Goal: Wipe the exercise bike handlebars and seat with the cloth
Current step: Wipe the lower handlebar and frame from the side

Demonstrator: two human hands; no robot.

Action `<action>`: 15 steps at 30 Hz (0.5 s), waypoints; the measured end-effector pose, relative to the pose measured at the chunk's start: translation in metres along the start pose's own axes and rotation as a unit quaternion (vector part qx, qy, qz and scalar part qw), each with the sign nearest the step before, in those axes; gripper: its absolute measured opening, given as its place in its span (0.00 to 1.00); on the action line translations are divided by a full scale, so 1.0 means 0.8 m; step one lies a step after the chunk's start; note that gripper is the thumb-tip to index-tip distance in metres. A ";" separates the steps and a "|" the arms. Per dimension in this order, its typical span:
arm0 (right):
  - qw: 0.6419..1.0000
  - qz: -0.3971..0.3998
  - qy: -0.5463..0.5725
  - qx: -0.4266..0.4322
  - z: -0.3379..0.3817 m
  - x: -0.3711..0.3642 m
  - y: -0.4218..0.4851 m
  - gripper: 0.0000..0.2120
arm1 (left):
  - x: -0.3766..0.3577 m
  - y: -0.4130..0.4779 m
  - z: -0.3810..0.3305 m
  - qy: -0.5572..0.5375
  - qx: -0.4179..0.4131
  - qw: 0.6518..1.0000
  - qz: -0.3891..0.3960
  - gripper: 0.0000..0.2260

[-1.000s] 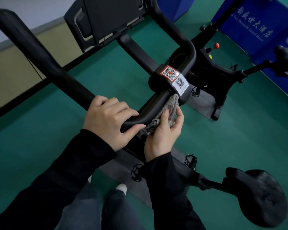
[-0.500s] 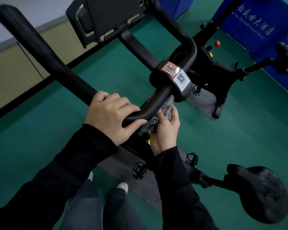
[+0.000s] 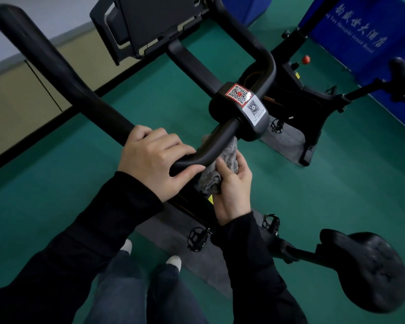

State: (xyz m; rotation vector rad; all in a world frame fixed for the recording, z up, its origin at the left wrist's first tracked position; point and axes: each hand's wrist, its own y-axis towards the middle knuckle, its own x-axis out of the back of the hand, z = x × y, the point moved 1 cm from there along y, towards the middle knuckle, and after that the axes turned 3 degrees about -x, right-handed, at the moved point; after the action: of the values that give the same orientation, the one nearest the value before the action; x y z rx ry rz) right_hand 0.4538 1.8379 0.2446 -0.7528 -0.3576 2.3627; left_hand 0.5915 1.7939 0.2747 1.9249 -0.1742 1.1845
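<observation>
A person stands beside a black exercise bike on a green floor, looking down over their own two dark-sleeved arms. The left hand [image 3: 154, 160] is wrapped around the near bend of the handlebars [image 3: 63, 73], fingers over the top and thumb underneath, apparently to steady the bar while the other hand works. The right hand [image 3: 232, 190] clutches the one grey cloth [image 3: 208, 183], bunched and pressed up against the underside of the bar, between the left hand and the centre clamp [image 3: 262, 127]. That placement suggests the lower face of this stretch is being wiped. Two square code stickers [image 3: 246, 101] sit side by side on top of the clamp, one red-bordered and one white. The single seat [image 3: 369, 270] is well apart at lower right, with no hand or cloth on it, so it looks not yet reached. Two pedals [image 3: 197, 237] show below the arms, over a dark mat [image 3: 197, 272]. A tablet holder [image 3: 154, 22] rises at the front of the bars. A second bike [image 3: 313, 97] stands beyond, before a blue banner [image 3: 360, 31].
</observation>
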 end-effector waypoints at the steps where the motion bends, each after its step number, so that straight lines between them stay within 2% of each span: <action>1: 1.000 -0.007 -0.003 0.006 -0.001 -0.001 0.000 0.16 | 0.000 0.000 0.000 0.000 -0.002 1.000 -0.001 0.16; 5: 0.995 -0.013 -0.085 0.042 -0.003 0.009 -0.015 0.13 | 0.000 0.000 0.001 -0.002 -0.002 1.000 -0.002 0.16; 8: 0.976 -0.026 -0.190 0.105 0.003 0.027 -0.027 0.13 | 0.000 0.001 0.001 -0.006 0.000 1.000 0.002 0.15; 10: 0.958 -0.039 -0.237 0.155 0.011 0.038 -0.033 0.17 | 0.000 0.002 0.000 -0.014 0.003 1.000 0.005 0.16; 15: 0.930 -0.081 -0.285 0.218 0.034 0.044 -0.049 0.19 | 0.006 0.003 0.002 -0.037 -0.006 0.999 0.027 0.18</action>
State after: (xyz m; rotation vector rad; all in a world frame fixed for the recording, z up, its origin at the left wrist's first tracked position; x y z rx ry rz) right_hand 0.4340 1.8886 0.2676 0.1747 -0.1105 2.3382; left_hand 0.5936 1.7927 0.2796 1.9658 -0.2733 1.1462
